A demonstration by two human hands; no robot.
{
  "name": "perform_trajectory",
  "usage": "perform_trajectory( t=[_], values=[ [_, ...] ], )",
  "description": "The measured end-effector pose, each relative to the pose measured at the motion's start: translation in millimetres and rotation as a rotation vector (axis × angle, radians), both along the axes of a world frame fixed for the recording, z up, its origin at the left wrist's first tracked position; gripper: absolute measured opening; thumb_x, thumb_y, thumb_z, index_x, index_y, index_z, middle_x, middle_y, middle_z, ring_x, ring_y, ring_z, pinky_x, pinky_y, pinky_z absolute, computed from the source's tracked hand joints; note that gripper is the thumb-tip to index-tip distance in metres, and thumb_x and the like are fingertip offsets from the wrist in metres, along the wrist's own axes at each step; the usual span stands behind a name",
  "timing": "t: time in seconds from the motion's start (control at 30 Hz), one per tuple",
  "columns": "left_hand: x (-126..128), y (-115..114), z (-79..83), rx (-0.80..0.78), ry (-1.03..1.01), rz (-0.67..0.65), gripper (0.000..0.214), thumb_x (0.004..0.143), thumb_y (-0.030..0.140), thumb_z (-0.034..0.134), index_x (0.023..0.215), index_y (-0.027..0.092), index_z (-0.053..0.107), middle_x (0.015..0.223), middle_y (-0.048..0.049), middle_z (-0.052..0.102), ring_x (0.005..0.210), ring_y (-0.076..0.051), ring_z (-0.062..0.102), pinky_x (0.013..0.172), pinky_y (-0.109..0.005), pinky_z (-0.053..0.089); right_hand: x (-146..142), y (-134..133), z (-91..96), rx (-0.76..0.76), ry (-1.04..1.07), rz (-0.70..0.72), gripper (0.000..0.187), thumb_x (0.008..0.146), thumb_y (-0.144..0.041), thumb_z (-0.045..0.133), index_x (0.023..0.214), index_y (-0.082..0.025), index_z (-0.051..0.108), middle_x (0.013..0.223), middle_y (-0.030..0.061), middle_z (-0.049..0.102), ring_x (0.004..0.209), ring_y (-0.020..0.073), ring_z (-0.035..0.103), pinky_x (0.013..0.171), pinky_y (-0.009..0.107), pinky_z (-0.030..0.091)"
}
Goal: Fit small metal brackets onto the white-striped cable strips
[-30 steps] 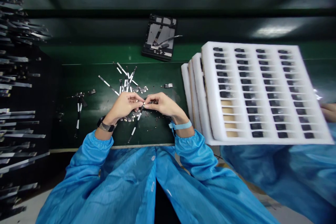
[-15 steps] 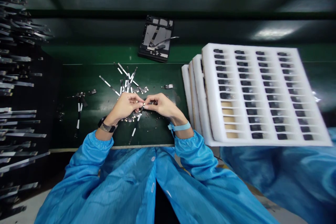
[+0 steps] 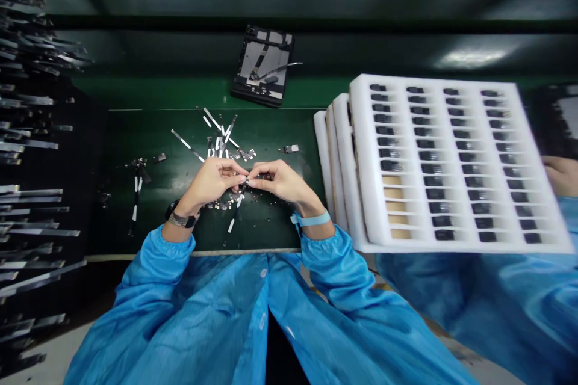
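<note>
Over the green bench, my left hand (image 3: 217,179) and my right hand (image 3: 280,183) meet fingertip to fingertip. Both pinch the top end of a thin black-and-white flex cable (image 3: 236,210), whose tail hangs down toward me. Fingers hide most of that end, so its details are unclear. Just beyond my hands lies a loose heap of similar flex cables (image 3: 220,138). Small metallic parts (image 3: 222,204) are scattered below my left hand. A small black-and-silver module (image 3: 291,148) rests by itself beyond my right hand.
White foam trays (image 3: 372,204) holding rows of black modules stand at right. A black case (image 3: 262,66) with parts sits at the back. Many flex cables (image 3: 36,192) stick out at far left. Another flex cable (image 3: 135,192) lies left. A co-worker's hand (image 3: 562,174) shows at far right.
The black case at the back has shifted slightly left. A co-worker's hand and a dark object have come into view at far right. My hands stay pinched at nearly the same spot.
</note>
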State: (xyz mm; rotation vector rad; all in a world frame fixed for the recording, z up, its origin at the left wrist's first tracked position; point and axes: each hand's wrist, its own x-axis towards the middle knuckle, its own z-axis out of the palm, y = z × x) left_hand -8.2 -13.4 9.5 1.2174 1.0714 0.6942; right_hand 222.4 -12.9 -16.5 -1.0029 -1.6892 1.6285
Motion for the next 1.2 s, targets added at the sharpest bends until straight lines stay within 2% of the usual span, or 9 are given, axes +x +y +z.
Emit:
perform_trajectory(
  t=[0.07, 0.13, 0.23, 0.4, 0.53, 0.63, 0.83, 1.0, 1.2],
  values=[
    [-9.0, 2.9, 5.5, 0.040, -0.027, 0.077, 0.020, 0.074, 0.027, 0.092, 0.087, 0.016, 0.083, 0.070, -0.0047, 0.076, 0.060, -0.016, 0.071, 0.060, -0.027, 0.058, 5.3, 2.6, 0.1, 0.029, 0.004, -0.019, 0.030, 0.093, -0.047, 0.081, 0.107, -0.020, 0.082, 0.108, 0.0072, 0.079, 0.095, 0.0230, 0.070, 0.087, 0.036, 0.052],
    [-21.3, 7.6, 10.4, 0.108, -0.110, 0.252, 0.021, 0.074, 0.027, 0.093, 0.088, 0.017, 0.081, 0.076, -0.0047, 0.078, 0.062, -0.015, 0.071, 0.061, -0.027, 0.059, 9.8, 5.0, 0.1, 0.115, -0.032, -0.118, 0.030, 0.095, -0.043, 0.079, 0.117, -0.023, 0.081, 0.120, 0.0087, 0.078, 0.107, 0.0258, 0.070, 0.093, 0.039, 0.053],
    [-39.6, 16.5, 13.7, 0.174, -0.278, 0.567, 0.020, 0.074, 0.026, 0.092, 0.084, 0.018, 0.076, 0.078, -0.0029, 0.074, 0.064, -0.014, 0.069, 0.057, -0.024, 0.054, 5.3, 4.4, -3.0, 0.267, -0.173, -0.209, 0.011, 0.098, -0.031, 0.075, 0.103, -0.022, 0.079, 0.106, 0.0082, 0.076, 0.103, 0.0259, 0.067, 0.091, 0.039, 0.051],
    [-56.3, 26.2, 9.9, 0.166, -0.393, 0.793, 0.020, 0.080, 0.023, 0.088, 0.087, 0.021, 0.068, 0.084, -0.0026, 0.071, 0.073, -0.015, 0.069, 0.057, -0.023, 0.050, -27.5, -8.6, -13.6, 0.414, -0.478, 0.020, 0.008, 0.099, -0.017, 0.074, 0.091, -0.020, 0.073, 0.092, 0.0065, 0.070, 0.095, 0.0251, 0.059, 0.089, 0.038, 0.044],
    [-58.0, 26.2, 5.1, 0.155, -0.440, 0.778, 0.022, 0.080, 0.022, 0.088, 0.087, 0.022, 0.068, 0.087, -0.0020, 0.072, 0.070, -0.012, 0.066, 0.055, -0.022, 0.048, -41.3, -16.2, -15.9, 0.499, -0.655, 0.083, 0.017, 0.102, -0.013, 0.065, 0.087, -0.020, 0.067, 0.096, 0.0106, 0.069, 0.094, 0.0273, 0.056, 0.084, 0.038, 0.039],
    [-52.3, 24.1, 2.4, 0.119, -0.463, 0.717, 0.025, 0.077, 0.022, 0.090, 0.091, 0.023, 0.069, 0.086, -0.0002, 0.072, 0.068, -0.011, 0.065, 0.054, -0.020, 0.048, -37.5, -16.6, -11.5, 0.517, -0.631, 0.073, 0.018, 0.103, -0.012, 0.059, 0.089, -0.020, 0.065, 0.097, 0.0117, 0.072, 0.094, 0.0279, 0.059, 0.084, 0.038, 0.040],
    [-23.1, 16.8, -3.1, 0.036, -0.417, 0.601, 0.043, 0.071, 0.025, 0.094, 0.108, 0.019, 0.075, 0.090, -0.0025, 0.078, 0.079, -0.015, 0.076, 0.067, -0.023, 0.059, -21.8, -12.3, 0.9, 0.235, -0.287, -0.059, 0.011, 0.106, -0.025, 0.062, 0.110, -0.023, 0.072, 0.086, 0.0020, 0.082, 0.078, 0.0216, 0.074, 0.080, 0.032, 0.049],
    [5.4, 6.0, -8.5, -0.036, -0.365, 0.556, 0.039, 0.066, 0.029, 0.096, 0.099, 0.016, 0.080, 0.089, -0.0066, 0.081, 0.085, -0.020, 0.080, 0.076, -0.030, 0.065, -21.1, -11.2, 3.5, 0.108, -0.134, -0.150, 0.017, 0.101, -0.038, 0.068, 0.096, -0.022, 0.073, 0.087, 0.0050, 0.084, 0.077, 0.0225, 0.078, 0.074, 0.033, 0.055],
    [18.4, -2.3, -13.7, -0.055, -0.264, 0.519, 0.032, 0.066, 0.030, 0.097, 0.089, 0.015, 0.080, 0.089, -0.0067, 0.082, 0.066, -0.012, 0.072, 0.065, -0.025, 0.060, -24.2, -10.9, 4.6, -0.016, 0.031, -0.237, 0.023, 0.094, -0.043, 0.075, 0.092, -0.021, 0.069, 0.087, 0.0073, 0.084, 0.083, 0.0242, 0.081, 0.080, 0.036, 0.062]
  ],
)
